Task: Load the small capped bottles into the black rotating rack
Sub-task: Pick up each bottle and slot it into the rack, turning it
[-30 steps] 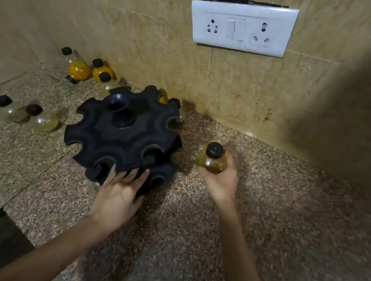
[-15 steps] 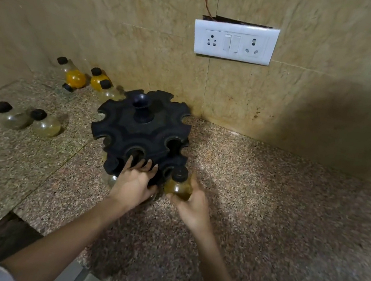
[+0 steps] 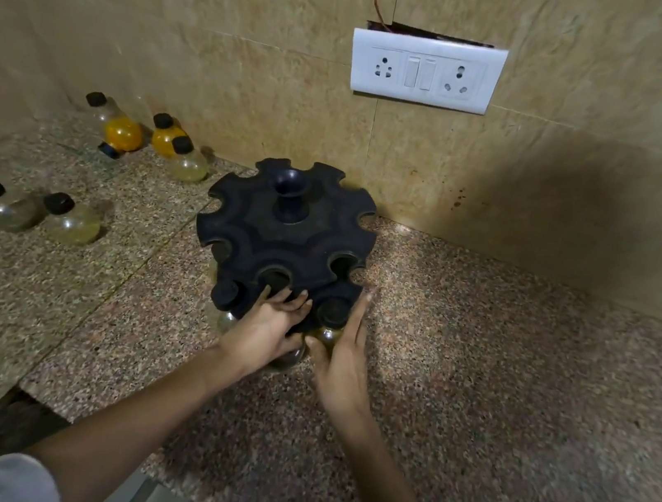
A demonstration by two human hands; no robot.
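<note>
The black rotating rack [image 3: 279,238] stands on the granite counter near the back wall. A small amber bottle [image 3: 324,333] with a black cap sits in a front slot of its lower tier. My right hand [image 3: 342,361] lies against that bottle, fingers straight along the rack's right side and thumb below the bottle. My left hand [image 3: 269,328] rests flat on the lower tier's front, fingers straight. Glass of another bottle [image 3: 228,321] shows under the rack's left front. Loose capped bottles lie at the left: two pale ones [image 3: 69,220] and a back group with orange ones [image 3: 122,133].
A white switch and socket plate [image 3: 425,70] is on the tiled wall behind the rack. The counter's front edge [image 3: 37,399] drops away at the lower left. Bare granite [image 3: 519,367] stretches to the right of the rack.
My right hand carried the amber bottle from the rack's right to its front and set it in a lower slot; its fingers have straightened. My left hand stayed on the rack.
</note>
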